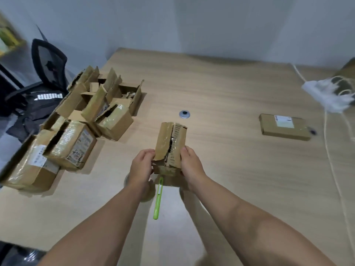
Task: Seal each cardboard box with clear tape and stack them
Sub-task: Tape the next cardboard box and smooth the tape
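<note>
Hands: we count two, the left hand [142, 166] and the right hand [192, 166].
Boxes in hand: one, the held box [171, 143].
Boxes lying alone: one, the flat box [284, 127].
Boxes heaped: we make out at least five in the box heap [86, 120]. Flaps overlap, so we cannot fix a total.
Green pens: one, the green pen [158, 200].
Metal discs: one, the round disc [184, 114].
Tables: one, the wooden table [221, 83].
Chairs: one, the black chair [48, 60].
White cords: we see at least two white cords [325, 131], blurred.
</note>
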Motion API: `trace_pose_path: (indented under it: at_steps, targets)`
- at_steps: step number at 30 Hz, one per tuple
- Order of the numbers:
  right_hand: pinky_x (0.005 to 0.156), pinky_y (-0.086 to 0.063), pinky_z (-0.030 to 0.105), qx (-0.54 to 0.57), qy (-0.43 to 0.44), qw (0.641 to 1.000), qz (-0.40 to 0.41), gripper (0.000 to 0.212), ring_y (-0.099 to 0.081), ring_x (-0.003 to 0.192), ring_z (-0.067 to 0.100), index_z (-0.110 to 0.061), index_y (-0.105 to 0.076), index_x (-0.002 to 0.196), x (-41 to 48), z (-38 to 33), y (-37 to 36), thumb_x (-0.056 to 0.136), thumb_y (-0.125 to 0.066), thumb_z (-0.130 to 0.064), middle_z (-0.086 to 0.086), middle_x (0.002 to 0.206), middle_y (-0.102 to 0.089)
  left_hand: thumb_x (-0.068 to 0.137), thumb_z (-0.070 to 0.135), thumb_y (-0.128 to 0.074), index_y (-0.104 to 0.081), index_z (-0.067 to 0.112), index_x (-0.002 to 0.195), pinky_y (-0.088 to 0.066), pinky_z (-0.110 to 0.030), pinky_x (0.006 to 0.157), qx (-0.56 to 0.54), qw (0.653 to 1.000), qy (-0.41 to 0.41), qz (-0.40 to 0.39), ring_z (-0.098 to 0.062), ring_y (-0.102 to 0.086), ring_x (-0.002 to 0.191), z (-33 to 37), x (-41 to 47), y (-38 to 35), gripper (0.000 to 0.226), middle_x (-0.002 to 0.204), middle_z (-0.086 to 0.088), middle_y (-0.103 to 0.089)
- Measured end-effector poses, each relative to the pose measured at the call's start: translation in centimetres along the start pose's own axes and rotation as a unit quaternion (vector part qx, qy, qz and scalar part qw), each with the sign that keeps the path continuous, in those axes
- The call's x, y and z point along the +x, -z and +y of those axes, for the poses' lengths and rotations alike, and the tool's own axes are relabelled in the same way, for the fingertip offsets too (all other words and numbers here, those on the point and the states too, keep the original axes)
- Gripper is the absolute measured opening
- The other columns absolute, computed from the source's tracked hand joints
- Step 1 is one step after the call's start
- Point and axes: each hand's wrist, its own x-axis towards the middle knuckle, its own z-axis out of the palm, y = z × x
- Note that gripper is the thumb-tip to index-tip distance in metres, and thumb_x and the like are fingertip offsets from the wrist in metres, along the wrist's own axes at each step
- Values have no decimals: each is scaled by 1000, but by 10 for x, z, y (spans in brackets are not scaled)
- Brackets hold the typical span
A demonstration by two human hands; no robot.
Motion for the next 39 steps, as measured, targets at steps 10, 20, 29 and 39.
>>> trace_pose_path:
  at_steps: [10, 20, 29, 39]
  targets:
    - [63, -53, 26, -15, -34, 999, 36, 34, -66, 94, 12, -29, -54, 132, -15, 45, 82, 105, -36, -41, -2, 116, -66, 76, 45, -58, -71, 33, 98, -56, -48, 93, 97, 991, 17, -96, -22, -69, 102, -41, -41, -54, 28, 105, 1, -73]
    - [101, -44, 34, -190, 76, 976, 74, 41, -54, 118, 22, -21, -44, 132, 1, 46, 79, 96, -59, -32, 5, 151, -28, 85, 43, -57, -66, 39, 103, -57, -49, 89, 164, 983, -13, -79, -19, -70, 91, -48, -45, -45, 21, 97, 0, -70]
    - [99, -33, 22, -287, 164, 943, 42, 35, -40, 127, 20, -27, -61, 125, 22, 21, 98, 91, -67, -25, -3, 125, -37, 89, 64, -43, -59, 23, 128, -56, -50, 88, 273, 959, -40, -64, -24, -66, 99, -40, -24, -46, 59, 112, -1, -67]
    - [65, -35, 11, -257, 174, 943, 117, 20, -49, 79, 6, -29, -49, 82, -9, 48, 112, 100, -59, -29, -1, 92, -49, 99, 30, -56, -60, 18, 124, -44, -32, 87, 249, 965, -58, -61, -19, -56, 105, -15, 3, -65, 28, 113, 4, -61]
